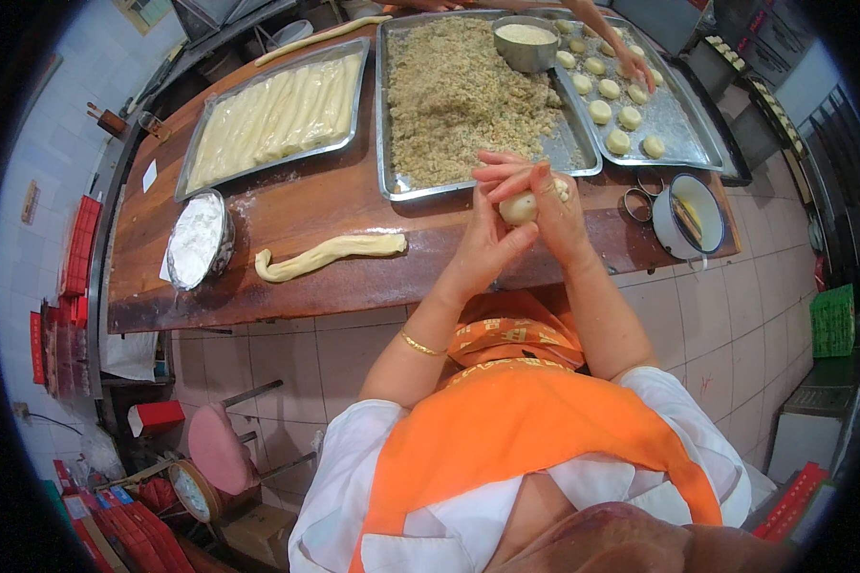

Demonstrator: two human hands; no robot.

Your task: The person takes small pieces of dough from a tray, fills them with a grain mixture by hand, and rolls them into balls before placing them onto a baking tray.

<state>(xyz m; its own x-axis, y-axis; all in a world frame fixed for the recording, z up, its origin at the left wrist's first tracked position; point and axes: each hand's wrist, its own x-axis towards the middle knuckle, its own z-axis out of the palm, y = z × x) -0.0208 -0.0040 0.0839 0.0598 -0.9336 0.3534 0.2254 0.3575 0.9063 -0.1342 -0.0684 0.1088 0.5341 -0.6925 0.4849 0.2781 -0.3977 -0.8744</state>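
Note:
Both hands meet above the front edge of the wooden table. Between them is a pale ball of dough point(518, 209), with a few crumbs of filling showing near its right side. My left hand point(489, 229) cups it from the left, fingers stretched over the top. From the other side my right hand point(557, 215) presses against it with the thumb up. Just beyond the hands lies a metal tray point(580, 154) heaped with crumbly filling point(466, 100). To the left, a loose dough rope point(333, 256) rests on the table point(294, 208).
A bowl of white flour point(198, 240) stands left. Behind it, a tray holds dough strips under plastic film point(279, 107). At right are an enamel mug point(688, 215), ring cutters point(638, 205) and a tray of dough rounds point(628, 117), where another person's hand point(636, 66) reaches. A metal bowl point(525, 51) sits in the filling.

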